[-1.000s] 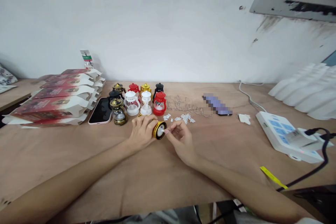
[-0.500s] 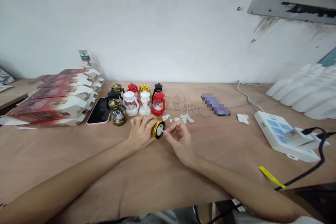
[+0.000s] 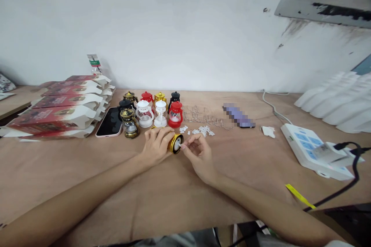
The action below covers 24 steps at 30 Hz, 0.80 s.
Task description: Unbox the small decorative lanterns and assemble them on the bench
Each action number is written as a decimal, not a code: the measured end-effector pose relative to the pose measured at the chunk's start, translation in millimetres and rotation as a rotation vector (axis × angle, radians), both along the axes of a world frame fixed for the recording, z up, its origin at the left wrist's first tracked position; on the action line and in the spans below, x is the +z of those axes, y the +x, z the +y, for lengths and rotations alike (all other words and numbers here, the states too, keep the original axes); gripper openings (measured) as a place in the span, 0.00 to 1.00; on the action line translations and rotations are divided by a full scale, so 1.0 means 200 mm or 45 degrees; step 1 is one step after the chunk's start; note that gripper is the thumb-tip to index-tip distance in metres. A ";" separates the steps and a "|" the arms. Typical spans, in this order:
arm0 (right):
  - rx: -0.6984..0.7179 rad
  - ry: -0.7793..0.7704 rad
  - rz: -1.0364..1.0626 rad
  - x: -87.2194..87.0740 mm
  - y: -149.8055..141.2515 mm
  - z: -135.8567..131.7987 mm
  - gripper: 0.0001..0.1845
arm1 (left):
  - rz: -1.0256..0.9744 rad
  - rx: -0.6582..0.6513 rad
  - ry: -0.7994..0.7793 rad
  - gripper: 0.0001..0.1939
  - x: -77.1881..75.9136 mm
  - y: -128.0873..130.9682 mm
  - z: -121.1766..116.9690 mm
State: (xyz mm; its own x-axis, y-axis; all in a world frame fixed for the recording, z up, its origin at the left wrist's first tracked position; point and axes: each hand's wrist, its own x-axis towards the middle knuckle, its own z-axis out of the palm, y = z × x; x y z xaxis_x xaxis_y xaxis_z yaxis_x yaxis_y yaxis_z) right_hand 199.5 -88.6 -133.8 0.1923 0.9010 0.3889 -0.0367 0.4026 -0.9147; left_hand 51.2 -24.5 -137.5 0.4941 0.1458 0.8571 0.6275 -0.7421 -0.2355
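My left hand (image 3: pixel 156 142) is wrapped round a small gold lantern (image 3: pixel 173 144) lying on its side, its base turned to the right. The base shows a black ring and a white centre. At that base, the thumb and forefinger of my right hand (image 3: pixel 199 156) pinch a small white tab (image 3: pixel 180 145); its far end meets the white centre. Most of the lantern's body is hidden behind my left fingers. Beyond my hands several small lanterns stand in rows, among them a red lantern (image 3: pixel 175 115), a white lantern (image 3: pixel 144 114) and a bronze-black lantern (image 3: pixel 130 124).
Small white pieces (image 3: pixel 204 130) and thin wire pieces (image 3: pixel 203 117) lie beyond my right hand. A phone (image 3: pixel 109 122) and red boxes (image 3: pixel 55 106) are to the left. A blurred purple item (image 3: pixel 238 115), a power strip (image 3: pixel 304 142) and white foam-like stacks (image 3: pixel 333 100) are to the right.
Almost nothing differs. Both hands keep their hold on the lantern and the tab; the lantern's base has turned very slightly, and the whole view has shifted a little.
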 end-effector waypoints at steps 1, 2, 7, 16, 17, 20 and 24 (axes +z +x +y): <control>-0.002 -0.002 -0.001 0.00 0.00 0.00 0.14 | -0.003 -0.004 0.005 0.10 0.00 0.00 0.00; 0.001 -0.004 0.000 0.00 0.00 0.00 0.14 | -0.004 -0.008 0.009 0.10 0.00 0.00 0.00; 0.014 -0.010 0.006 -0.01 0.00 0.01 0.15 | -0.006 0.010 -0.005 0.11 -0.01 0.00 0.00; -0.010 -0.003 -0.100 -0.02 0.01 0.02 0.11 | -0.025 -0.016 0.113 0.08 -0.01 0.00 -0.01; -0.003 0.001 -0.117 -0.03 0.01 0.02 0.11 | -0.015 -0.015 0.142 0.08 0.00 0.00 -0.02; 0.009 -0.001 -0.193 -0.04 0.03 0.03 0.11 | 0.020 -0.012 0.198 0.11 -0.01 0.00 -0.01; -0.008 -0.024 -0.285 -0.03 0.07 0.05 0.13 | -0.054 -0.006 0.122 0.13 -0.02 -0.02 -0.01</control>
State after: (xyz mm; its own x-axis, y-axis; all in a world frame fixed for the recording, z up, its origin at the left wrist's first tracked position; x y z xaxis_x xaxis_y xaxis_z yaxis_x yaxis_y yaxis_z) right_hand 213.6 -78.3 -139.8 0.1089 0.9074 0.4059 0.1709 0.3851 -0.9069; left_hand 48.0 -25.5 -141.4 0.4574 0.0601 0.8872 0.6352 -0.7204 -0.2786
